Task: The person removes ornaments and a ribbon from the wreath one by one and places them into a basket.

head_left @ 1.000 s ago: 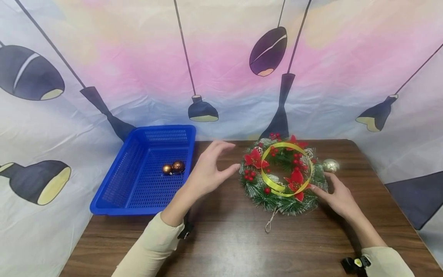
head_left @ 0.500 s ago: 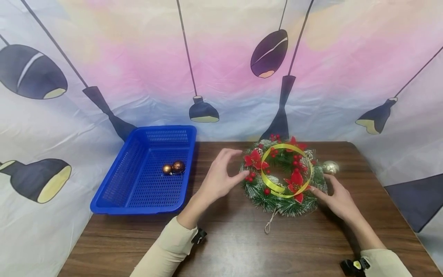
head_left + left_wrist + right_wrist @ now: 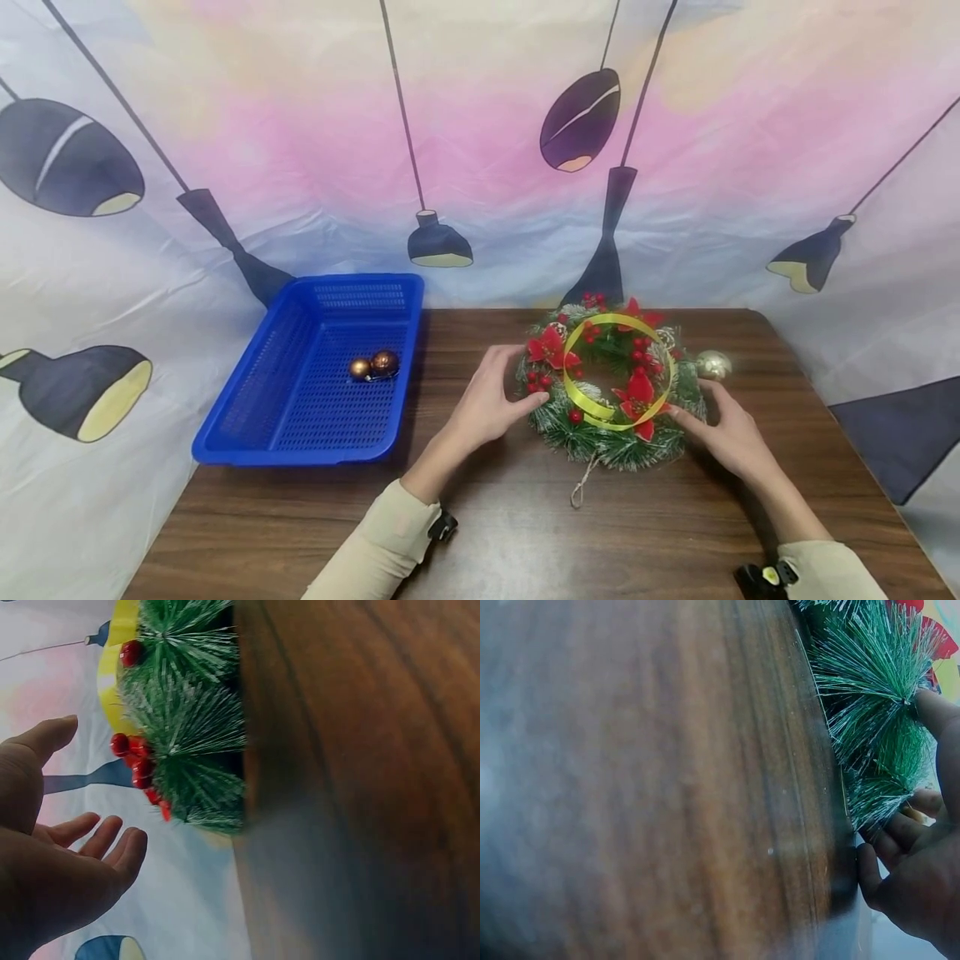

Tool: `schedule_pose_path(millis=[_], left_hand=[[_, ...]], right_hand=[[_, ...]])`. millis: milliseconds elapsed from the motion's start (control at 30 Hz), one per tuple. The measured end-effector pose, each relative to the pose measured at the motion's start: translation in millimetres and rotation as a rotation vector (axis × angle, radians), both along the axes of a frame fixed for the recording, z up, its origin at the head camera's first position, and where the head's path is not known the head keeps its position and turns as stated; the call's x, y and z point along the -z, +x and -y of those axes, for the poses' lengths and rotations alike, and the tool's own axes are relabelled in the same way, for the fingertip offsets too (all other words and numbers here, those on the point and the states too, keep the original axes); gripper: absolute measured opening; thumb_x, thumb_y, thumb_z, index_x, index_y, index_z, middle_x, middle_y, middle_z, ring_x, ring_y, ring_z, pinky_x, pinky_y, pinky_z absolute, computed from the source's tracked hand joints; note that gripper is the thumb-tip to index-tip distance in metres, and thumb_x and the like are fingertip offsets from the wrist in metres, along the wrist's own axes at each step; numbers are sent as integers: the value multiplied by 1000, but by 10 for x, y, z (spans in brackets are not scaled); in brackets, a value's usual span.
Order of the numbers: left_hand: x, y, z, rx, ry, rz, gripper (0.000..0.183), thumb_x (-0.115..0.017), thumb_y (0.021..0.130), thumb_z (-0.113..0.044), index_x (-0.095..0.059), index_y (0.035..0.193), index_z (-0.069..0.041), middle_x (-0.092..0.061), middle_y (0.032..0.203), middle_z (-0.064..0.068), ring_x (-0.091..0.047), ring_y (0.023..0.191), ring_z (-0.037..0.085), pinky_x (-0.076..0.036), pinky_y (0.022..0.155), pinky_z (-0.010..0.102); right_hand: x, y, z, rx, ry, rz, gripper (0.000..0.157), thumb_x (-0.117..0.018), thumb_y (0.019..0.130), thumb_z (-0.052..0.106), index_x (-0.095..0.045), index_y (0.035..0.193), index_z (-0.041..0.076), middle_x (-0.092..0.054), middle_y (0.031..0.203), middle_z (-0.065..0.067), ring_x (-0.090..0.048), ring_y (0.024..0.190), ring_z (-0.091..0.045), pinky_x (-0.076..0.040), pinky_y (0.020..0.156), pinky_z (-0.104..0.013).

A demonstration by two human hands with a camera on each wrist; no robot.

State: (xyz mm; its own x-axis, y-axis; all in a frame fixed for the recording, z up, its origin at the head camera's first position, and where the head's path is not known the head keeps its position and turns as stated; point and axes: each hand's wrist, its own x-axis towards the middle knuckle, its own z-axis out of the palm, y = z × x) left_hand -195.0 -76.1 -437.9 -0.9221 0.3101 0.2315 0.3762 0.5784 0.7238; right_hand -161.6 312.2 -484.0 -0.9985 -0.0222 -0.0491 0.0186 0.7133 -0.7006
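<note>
A green Christmas wreath (image 3: 555,421) with red poinsettias, red berries and frosted pinecones lies on the table. On top of it rests a yellow ribbon (image 3: 572,367) bent into a ring. My left hand (image 3: 487,406) is beside the wreath's left edge, thumb and fingers spread; the left wrist view shows them apart from the greenery (image 3: 187,727). At the right edge, my right hand (image 3: 731,429) holds the wreath, its thumb over the bristles (image 3: 885,667) and its fingers at the outer side. Some right fingertips are hidden by the greenery.
A blue plastic basket (image 3: 292,457) stands on the left with two brown-gold baubles (image 3: 384,363) inside. Behind my right hand lies a pale gold bauble (image 3: 714,365). A twine loop (image 3: 577,493) extends from the wreath onto the wooden table (image 3: 510,533). A printed cloth (image 3: 495,167) hangs behind.
My left hand has moved right and nearer to me, from beside the basket to the wreath's left edge. My right hand and the wreath stay nearly still.
</note>
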Motion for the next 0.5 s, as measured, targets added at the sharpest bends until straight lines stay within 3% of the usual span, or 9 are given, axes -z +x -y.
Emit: schedule_pose_path(millis=[267,500], left_hand=[[89,4,-42,-2,-30,119,88,-83,91,-45,-43,159,-6,-44,158,13,-48,144,33,-43,117,54],[161,-26,-89,-7,-55,155,93,-84,89,-50,-40,160,-8,-42,160,13,-49,144,33,-43,117,52]], right_hand=[[10,7,0,0,-2,-8,91,-66,101,54,-29,162,-3,-35,159,-38,-39,138,-62,-39,102,-78],[6,5,-3,-4,-1,-5,91,-65,102,55,-28,162,-3,-34,160,-38,-37,139,-62,-38,102,-78]])
